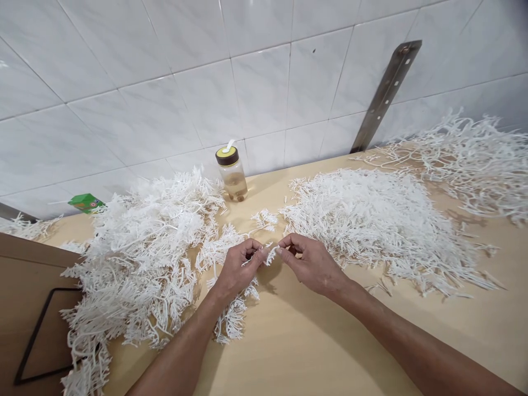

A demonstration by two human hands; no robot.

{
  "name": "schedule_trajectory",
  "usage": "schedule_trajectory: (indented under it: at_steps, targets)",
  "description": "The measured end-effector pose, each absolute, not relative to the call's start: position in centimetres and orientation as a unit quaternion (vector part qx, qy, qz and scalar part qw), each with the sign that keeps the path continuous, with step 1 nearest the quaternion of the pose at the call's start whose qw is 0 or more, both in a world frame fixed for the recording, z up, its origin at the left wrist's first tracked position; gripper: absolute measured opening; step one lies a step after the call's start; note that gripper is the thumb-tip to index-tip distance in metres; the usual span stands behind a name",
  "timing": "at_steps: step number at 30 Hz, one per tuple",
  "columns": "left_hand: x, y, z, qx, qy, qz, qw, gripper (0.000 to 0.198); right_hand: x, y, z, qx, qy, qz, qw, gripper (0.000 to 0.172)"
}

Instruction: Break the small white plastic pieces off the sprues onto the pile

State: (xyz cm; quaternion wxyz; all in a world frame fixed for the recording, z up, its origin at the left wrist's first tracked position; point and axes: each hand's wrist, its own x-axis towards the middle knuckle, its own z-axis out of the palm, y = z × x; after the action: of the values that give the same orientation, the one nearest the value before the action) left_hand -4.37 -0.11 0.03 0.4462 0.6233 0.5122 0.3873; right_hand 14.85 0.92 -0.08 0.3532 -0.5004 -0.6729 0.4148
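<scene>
Between my two hands is a small white branched sprig (271, 255), thin and frilly at its edge. My left hand (243, 261) pinches its left side with thumb and forefinger. On its right, my right hand (309, 261) also pinches it, fingers curled. Both hands are just above the table (289, 341). Left of my left hand spreads a tall heap of white branched pieces (152, 236), with some strands under my left wrist. Beyond my right hand lies a flatter pile of short white pieces (371, 209). A small loose white cluster (265, 219) sits just past my fingers.
A clear bottle (234, 179) with a dark and yellow lid stands near the tiled wall (264, 82). A green carton (86, 203) is behind the left heap. A brown box (33, 308) occupies the left edge. Longer white strands (482, 165) lie far right, near a metal bracket (383, 99).
</scene>
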Motion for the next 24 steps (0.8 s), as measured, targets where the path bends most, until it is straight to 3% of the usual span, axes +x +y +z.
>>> schedule_trajectory:
  at_steps: [6,14,24]
  targets:
    - [-4.6,-0.1,-0.1,0.637,0.497,0.369,0.459,0.032,14.7,0.8,0.2,-0.515,-0.629,0.467,0.348,0.019]
    - [-4.8,0.3,-0.3,0.626,0.488,0.371,0.482,0.034,15.1,1.2,-0.4,-0.429,-0.612,0.566,0.349,0.027]
    - [-4.7,0.3,-0.2,0.614,0.506,0.374,0.477,0.036,15.2,1.6,-0.8,-0.467,-0.633,0.501,0.361,0.019]
